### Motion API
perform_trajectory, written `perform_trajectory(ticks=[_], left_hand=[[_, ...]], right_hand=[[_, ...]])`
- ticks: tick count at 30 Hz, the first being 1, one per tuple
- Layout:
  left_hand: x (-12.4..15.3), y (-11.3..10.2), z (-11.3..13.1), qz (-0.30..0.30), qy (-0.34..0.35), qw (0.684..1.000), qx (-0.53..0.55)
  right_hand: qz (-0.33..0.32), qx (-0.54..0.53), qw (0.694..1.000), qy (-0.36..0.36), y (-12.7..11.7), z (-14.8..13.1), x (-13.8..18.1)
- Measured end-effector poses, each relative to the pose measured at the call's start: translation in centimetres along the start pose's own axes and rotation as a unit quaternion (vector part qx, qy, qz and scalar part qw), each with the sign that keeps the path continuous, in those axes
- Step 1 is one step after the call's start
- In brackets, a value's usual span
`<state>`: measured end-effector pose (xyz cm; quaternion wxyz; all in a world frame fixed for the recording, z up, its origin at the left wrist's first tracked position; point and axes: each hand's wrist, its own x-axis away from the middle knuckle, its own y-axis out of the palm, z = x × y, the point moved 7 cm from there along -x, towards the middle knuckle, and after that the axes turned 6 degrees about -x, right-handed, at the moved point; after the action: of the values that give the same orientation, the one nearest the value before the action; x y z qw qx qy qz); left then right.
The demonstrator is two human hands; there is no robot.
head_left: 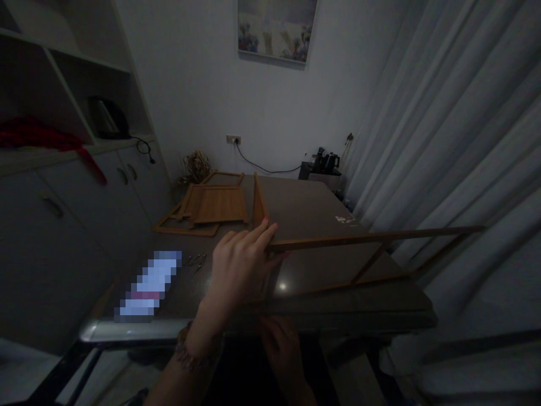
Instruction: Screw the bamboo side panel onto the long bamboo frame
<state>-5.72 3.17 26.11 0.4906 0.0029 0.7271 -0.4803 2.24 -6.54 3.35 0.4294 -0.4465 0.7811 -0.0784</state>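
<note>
My left hand [240,259] is closed around the near corner where a long wooden frame [329,242] meets an upright wooden panel [259,203]. The frame stands on its edge along the front of the table and reaches far to the right, with a crossbar partway along. Lower down, at the table's front edge, is my right hand [281,338], its fingers curled near the frame's lower left end. It is dim there, and what those fingers hold is hidden. Several small metal screws or similar pieces [196,260] lie to the left of my left hand.
Slatted wooden panels [217,203] lie stacked on the table's far left. A blurred-out lit phone-like rectangle [150,287] lies at the front left. Small white scraps [345,219] are at the right. Curtains [456,141] hang on the right, cabinets [84,197] stand left.
</note>
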Motion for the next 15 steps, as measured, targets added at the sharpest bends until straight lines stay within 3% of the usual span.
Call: perform_trajectory(ticks=[6,9,15], left_hand=[[0.0,-0.1,0.0,-0.005,0.0,1.0,0.005],[0.0,-0.2,0.1,0.003,0.0,1.0,0.006],[0.0,-0.1,0.1,0.002,0.002,1.0,0.002]], right_hand=[[0.048,-0.072,0.994,0.065,0.2,1.1,0.4],[0.037,-0.078,0.995,0.06,0.2,1.4,0.4],[0.054,0.042,0.997,0.038,-1.6,0.8,-0.1]])
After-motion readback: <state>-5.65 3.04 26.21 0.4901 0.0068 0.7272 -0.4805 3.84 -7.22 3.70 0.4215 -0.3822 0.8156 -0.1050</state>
